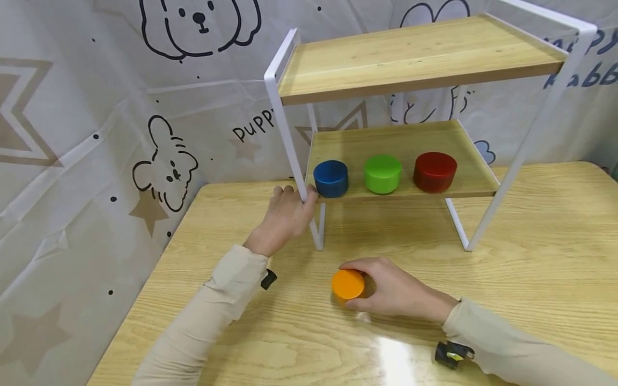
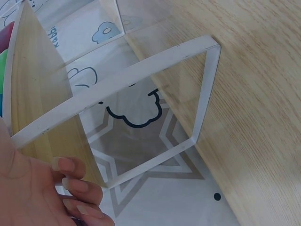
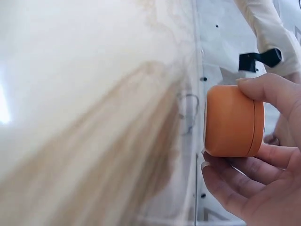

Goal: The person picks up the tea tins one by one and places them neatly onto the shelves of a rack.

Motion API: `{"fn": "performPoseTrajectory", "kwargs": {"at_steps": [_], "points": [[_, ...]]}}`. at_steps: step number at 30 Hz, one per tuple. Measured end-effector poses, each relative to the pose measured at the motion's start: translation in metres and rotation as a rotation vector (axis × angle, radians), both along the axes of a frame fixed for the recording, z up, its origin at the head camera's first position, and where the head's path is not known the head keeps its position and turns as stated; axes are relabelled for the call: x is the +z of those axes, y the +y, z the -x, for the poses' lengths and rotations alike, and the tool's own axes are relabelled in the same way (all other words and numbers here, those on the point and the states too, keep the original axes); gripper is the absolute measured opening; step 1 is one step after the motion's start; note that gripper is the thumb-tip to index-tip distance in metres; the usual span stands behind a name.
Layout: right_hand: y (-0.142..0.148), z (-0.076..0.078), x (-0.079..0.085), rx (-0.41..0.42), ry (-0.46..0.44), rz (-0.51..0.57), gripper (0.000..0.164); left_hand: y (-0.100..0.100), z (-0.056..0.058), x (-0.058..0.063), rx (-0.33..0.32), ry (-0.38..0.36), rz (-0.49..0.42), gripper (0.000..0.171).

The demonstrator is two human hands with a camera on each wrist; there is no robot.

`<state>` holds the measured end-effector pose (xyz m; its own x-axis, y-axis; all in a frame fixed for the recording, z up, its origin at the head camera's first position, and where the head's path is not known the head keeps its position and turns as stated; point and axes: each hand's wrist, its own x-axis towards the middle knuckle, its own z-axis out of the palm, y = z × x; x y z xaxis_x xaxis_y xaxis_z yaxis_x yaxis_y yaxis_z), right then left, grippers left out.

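In the head view, my right hand (image 1: 393, 289) grips a small orange round container (image 1: 347, 284) between thumb and fingers, low over the table in front of the shelf rack. The right wrist view shows the orange container's side with a seam near one end; whether it touches the table I cannot tell. My left hand (image 1: 287, 217) holds the front left post of the two-tier shelf rack (image 1: 420, 53), thumb beside the lower board. Its fingers curl loosely in the left wrist view. On the lower board stand a blue container (image 1: 331, 179), a green one (image 1: 383, 175) and a red one (image 1: 435, 172).
The rack has white metal legs (image 1: 483, 220) and wooden boards, and stands on a wood-grain table (image 1: 541, 268). Behind and to the left hangs a pale cloth (image 1: 87, 214) with cartoon drawings. The upper board (image 1: 415, 51) overhangs the lower one.
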<state>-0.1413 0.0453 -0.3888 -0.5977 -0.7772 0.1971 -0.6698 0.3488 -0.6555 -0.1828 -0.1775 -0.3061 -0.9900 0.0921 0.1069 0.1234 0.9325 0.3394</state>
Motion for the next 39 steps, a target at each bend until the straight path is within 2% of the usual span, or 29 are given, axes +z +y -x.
{"fn": "performPoseTrajectory", "kwargs": {"at_steps": [4, 8, 16, 21, 23, 27, 30, 33, 36, 39], "points": [[0.017, 0.003, 0.006, -0.041, -0.004, 0.011, 0.056, -0.001, 0.001, 0.0, -0.026, 0.014, 0.01, 0.054], [0.036, 0.007, 0.017, -0.105, 0.016, 0.046, 0.056, -0.002, 0.002, -0.001, -0.025, 0.008, -0.002, 0.057], [0.073, 0.007, 0.049, -0.279, 0.148, 0.08, 0.051, -0.002, 0.0, -0.001, -0.023, 0.018, -0.001, 0.056], [0.094, 0.007, 0.065, -0.377, 0.23, 0.09, 0.051, -0.003, -0.001, -0.001, -0.089, 0.049, 0.085, 0.038], [0.101, 0.007, 0.07, -0.407, 0.25, 0.091, 0.052, -0.003, -0.001, -0.001, -0.1, 0.054, 0.098, 0.035], [0.113, 0.004, 0.077, -0.458, 0.263, 0.089, 0.056, -0.003, -0.001, -0.002, -0.115, 0.058, 0.106, 0.036], [0.119, 0.003, 0.082, -0.493, 0.269, 0.085, 0.058, -0.004, -0.002, -0.001, -0.152, 0.074, 0.16, 0.023], [0.123, 0.004, 0.087, -0.523, 0.272, 0.08, 0.058, -0.004, -0.002, -0.001, -0.14, 0.066, 0.146, 0.024], [0.126, 0.006, 0.09, -0.57, 0.25, 0.085, 0.059, -0.003, -0.001, -0.001, -0.097, 0.046, 0.086, 0.036], [0.129, 0.007, 0.094, -0.618, 0.238, 0.099, 0.06, -0.004, -0.001, -0.001, -0.107, 0.049, 0.117, 0.032]]}}
